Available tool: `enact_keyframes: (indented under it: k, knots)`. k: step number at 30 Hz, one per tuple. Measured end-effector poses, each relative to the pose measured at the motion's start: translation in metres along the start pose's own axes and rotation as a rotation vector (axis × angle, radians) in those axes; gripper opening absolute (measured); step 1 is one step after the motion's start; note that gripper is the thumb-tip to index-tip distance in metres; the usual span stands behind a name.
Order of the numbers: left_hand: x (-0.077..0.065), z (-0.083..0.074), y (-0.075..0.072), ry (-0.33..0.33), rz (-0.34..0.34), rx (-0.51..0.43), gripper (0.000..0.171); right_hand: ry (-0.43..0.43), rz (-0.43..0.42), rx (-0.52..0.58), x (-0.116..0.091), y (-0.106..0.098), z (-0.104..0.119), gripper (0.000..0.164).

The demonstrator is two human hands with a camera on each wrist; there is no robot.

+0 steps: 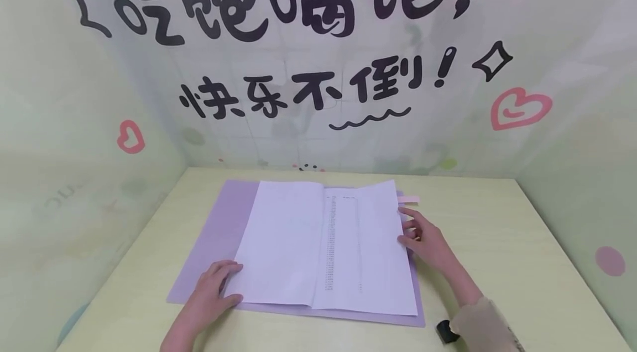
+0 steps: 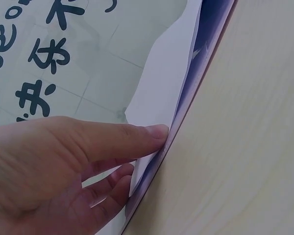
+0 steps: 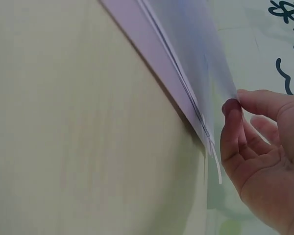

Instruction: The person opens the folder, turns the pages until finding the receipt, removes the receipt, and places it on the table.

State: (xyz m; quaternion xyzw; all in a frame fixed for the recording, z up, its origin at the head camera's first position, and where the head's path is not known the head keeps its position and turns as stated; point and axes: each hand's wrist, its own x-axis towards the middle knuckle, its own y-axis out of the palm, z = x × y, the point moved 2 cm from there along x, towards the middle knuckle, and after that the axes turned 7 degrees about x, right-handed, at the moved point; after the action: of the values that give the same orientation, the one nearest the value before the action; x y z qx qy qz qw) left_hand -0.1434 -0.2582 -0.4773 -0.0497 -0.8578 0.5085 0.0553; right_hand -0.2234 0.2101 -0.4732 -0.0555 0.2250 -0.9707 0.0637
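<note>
A document of white paper lies spread inside a purple folder (image 1: 219, 225) on the table. Its left page (image 1: 283, 241) looks blank, while the right page (image 1: 380, 252) carries narrow columns of small print. My right hand (image 1: 425, 238) pinches the right page's outer edge between thumb and fingertips; in the right wrist view that sheet (image 3: 218, 58) is raised from the stack below. At the lower left corner of the left page, my left hand (image 1: 209, 291) rests with its thumb and fingers spread along the paper edge, touching it.
A pink tab (image 1: 410, 199) sticks out at the folder's upper right. Beside the right sleeve is a small black object (image 1: 447, 332). The pale wooden table (image 1: 502, 230) is bordered by a printed wall covering (image 1: 278, 142) at the back and sides.
</note>
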Motion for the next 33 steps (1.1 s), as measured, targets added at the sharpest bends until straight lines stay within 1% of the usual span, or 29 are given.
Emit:
enact_keyframes:
  k: [3,6,12,17,20,24,28,30,33]
  knots:
    - [0.000,0.000,-0.001,0.009,-0.017,0.005,0.055,-0.024,0.030,-0.033,0.002,-0.005,0.004,0.055]
    - [0.000,0.000,-0.001,0.015,-0.026,0.005,0.054,-0.022,0.059,-0.065,0.004,-0.011,0.007,0.049]
    - [0.001,0.001,0.000,0.009,-0.011,-0.001,0.055,-0.030,0.110,-0.080,0.010,-0.020,0.018,0.041]
    - [0.001,-0.001,-0.002,-0.012,0.001,-0.001,0.055,-0.104,0.146,-0.081,0.016,-0.025,0.027,0.035]
    - [0.002,-0.005,-0.003,-0.030,0.020,0.037,0.056,-0.148,0.161,-0.085,0.020,-0.026,0.033,0.031]
    - [0.006,-0.011,-0.004,-0.031,0.045,0.109,0.057,-0.200,0.162,-0.103,0.026,-0.026,0.041,0.029]
    - [0.006,-0.015,-0.005,-0.044,0.062,0.098,0.057,-0.245,0.137,-0.115,0.033,-0.022,0.047,0.028]
    - [0.004,-0.015,-0.004,-0.054,0.068,0.085,0.058,-0.259,0.124,-0.111,0.036,-0.019,0.051,0.027]
    - [0.003,-0.014,-0.003,-0.053,0.064,0.092,0.058,-0.278,0.111,-0.109,0.040,-0.016,0.058,0.023]
